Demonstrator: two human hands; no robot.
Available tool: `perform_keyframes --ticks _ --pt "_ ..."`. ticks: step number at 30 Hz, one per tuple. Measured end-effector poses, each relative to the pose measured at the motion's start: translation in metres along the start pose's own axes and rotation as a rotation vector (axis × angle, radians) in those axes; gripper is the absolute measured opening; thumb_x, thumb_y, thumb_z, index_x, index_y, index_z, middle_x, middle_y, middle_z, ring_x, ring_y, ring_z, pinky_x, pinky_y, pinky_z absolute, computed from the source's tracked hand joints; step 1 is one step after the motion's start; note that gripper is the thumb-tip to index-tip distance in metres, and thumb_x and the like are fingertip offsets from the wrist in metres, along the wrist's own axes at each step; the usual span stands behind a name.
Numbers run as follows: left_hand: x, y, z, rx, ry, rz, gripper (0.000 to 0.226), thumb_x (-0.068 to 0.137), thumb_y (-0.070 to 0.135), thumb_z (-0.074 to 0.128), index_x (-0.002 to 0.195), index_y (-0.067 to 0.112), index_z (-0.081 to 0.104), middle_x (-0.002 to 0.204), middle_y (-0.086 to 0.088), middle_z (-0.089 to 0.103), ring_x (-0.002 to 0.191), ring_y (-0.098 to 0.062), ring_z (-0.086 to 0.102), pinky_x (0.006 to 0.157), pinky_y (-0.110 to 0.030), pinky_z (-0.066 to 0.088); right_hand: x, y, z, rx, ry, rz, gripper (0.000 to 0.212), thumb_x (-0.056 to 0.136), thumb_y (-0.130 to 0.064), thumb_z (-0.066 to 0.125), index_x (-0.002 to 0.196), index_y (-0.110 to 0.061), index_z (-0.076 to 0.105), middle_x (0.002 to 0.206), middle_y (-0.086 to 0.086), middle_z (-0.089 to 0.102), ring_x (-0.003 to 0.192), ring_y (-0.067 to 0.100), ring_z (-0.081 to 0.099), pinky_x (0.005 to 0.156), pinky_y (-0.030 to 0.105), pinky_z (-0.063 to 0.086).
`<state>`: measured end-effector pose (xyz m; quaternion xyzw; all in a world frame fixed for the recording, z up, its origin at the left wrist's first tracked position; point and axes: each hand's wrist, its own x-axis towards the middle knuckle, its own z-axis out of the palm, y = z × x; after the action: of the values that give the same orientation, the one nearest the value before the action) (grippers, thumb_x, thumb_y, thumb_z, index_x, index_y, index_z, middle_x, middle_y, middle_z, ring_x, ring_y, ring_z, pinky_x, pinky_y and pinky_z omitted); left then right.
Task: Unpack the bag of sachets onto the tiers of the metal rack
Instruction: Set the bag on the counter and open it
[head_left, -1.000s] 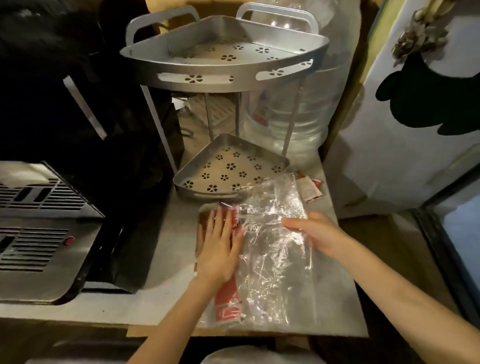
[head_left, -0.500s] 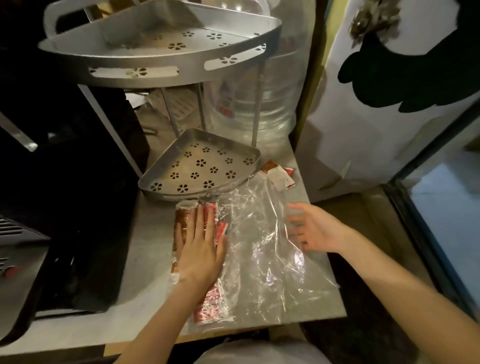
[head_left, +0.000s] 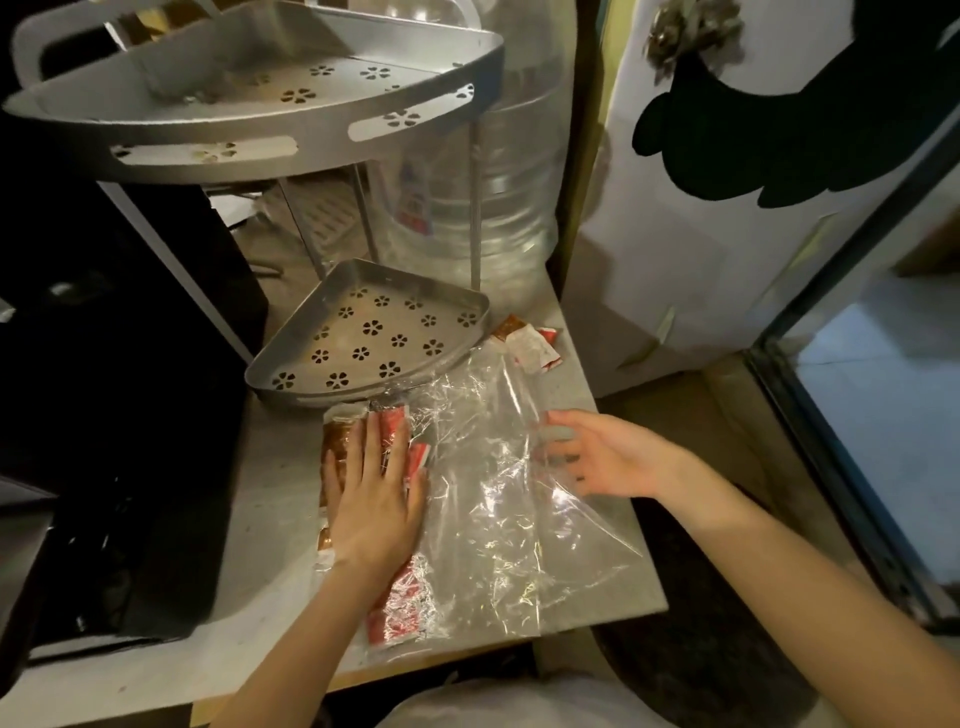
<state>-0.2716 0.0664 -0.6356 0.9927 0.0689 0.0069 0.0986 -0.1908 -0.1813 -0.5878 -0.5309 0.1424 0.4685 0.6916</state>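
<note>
- While your left hand (head_left: 375, 499) presses flat, fingers straight, on the sachets (head_left: 400, 605), the bag (head_left: 498, 499) lies on the counter (head_left: 270, 525), long axis toward the rack (head_left: 363, 338).
- Right hand (head_left: 608, 457): fingers loose, touching the bag's edge.
- Count: two rack tiers, both empty; two loose sachets (head_left: 527, 345) by the lower tier.

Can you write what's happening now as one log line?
left hand flat on sachets | right hand open at clear bag | rack tiers bare

Matt metal rack (head_left: 374, 332), glossy plastic bag (head_left: 498, 499)
</note>
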Motion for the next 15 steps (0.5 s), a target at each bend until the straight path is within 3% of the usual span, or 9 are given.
perform_keyframes --ticks 2,5,9,13,15 --pt "0.001 -0.001 0.003 -0.002 -0.012 -0.007 0.064 0.081 0.059 -0.013 0.140 0.035 -0.020 0.149 0.004 -0.025 0.137 -0.014 -0.026 0.113 -0.040 -0.017 0.000 0.002 -0.002 0.030 0.033 0.018 0.054 0.070 -0.036 0.069 0.118 -0.016 0.053 0.101 0.013 0.063 0.084 0.027 0.065 0.079 0.040 0.051" --pt "0.002 -0.001 0.003 -0.006 -0.019 -0.012 0.066 0.080 0.059 -0.012 0.141 0.035 -0.019 0.150 0.005 -0.024 0.136 -0.014 -0.026 0.113 -0.042 -0.013 0.001 0.005 -0.004 0.049 0.073 0.014 0.062 0.066 -0.037 0.072 0.119 -0.011 0.053 0.089 0.009 0.065 0.072 0.020 0.057 0.067 0.029 0.044" --pt "0.000 0.000 0.002 0.000 -0.022 -0.009 0.067 0.080 0.060 -0.013 0.141 0.034 -0.018 0.150 0.004 -0.025 0.138 -0.014 -0.026 0.113 -0.041 -0.016 -0.002 0.006 -0.007 0.040 0.093 -0.010 0.035 0.067 -0.028 0.070 0.098 -0.015 0.059 0.080 0.001 0.067 0.060 0.011 0.050 0.053 0.021 0.040" --pt "0.002 0.000 0.002 -0.002 -0.035 -0.014 0.066 0.081 0.060 -0.011 0.141 0.034 -0.019 0.150 0.004 -0.025 0.137 -0.014 -0.027 0.113 -0.041 -0.016 -0.007 0.009 -0.005 -0.047 0.094 0.044 0.036 0.067 -0.028 0.071 0.099 -0.012 0.063 0.096 0.008 0.063 0.084 0.023 0.060 0.077 0.035 0.049" --pt "0.002 -0.001 0.002 0.005 -0.032 -0.013 0.065 0.082 0.059 -0.010 0.141 0.033 -0.020 0.150 0.004 -0.026 0.137 -0.014 -0.028 0.113 -0.042 -0.015 -0.008 0.012 -0.001 -0.155 0.142 0.081 0.030 0.075 -0.028 0.069 0.099 -0.013 0.063 0.103 0.009 0.062 0.089 0.024 0.059 0.077 0.035 0.049"
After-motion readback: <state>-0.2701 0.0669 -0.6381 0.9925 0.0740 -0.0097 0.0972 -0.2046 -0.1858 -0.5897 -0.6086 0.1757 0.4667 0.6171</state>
